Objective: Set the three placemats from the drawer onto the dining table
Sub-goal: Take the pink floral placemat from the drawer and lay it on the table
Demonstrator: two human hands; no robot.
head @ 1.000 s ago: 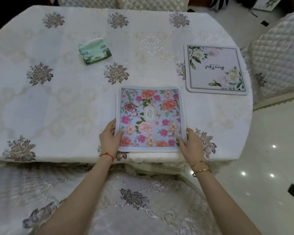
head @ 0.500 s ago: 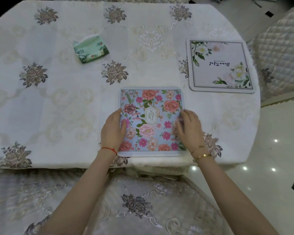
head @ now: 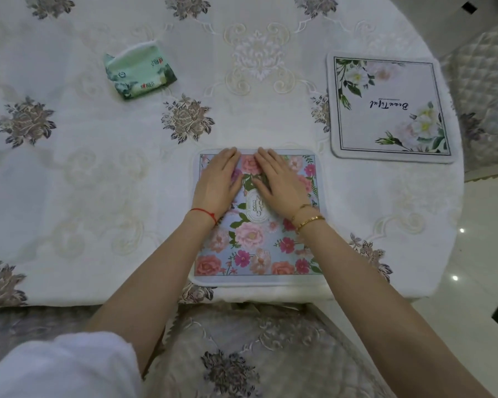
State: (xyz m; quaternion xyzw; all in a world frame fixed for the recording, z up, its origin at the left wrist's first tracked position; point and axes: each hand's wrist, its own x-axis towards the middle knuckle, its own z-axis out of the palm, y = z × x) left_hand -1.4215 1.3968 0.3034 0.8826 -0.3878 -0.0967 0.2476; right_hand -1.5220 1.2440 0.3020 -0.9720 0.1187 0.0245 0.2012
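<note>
A blue placemat (head: 253,254) printed with pink and orange flowers lies flat at the near edge of the dining table (head: 98,168). My left hand (head: 217,182) and my right hand (head: 279,182) rest palm-down side by side on its far half, fingers together and stretched out, holding nothing. A white placemat (head: 385,110) with green leaves and a script word lies flat at the table's right side, apart from both hands. No third placemat shows in this view.
A green tissue pack (head: 138,73) lies on the table at the back left. A padded chair seat (head: 242,354) stands right below the table edge. A quilted chair (head: 483,96) stands at the right, beside glossy floor tiles (head: 472,254).
Both hands slid from the floral placemat's near side edges up over its surface to its far half, and came together. The mat itself stayed in place.
</note>
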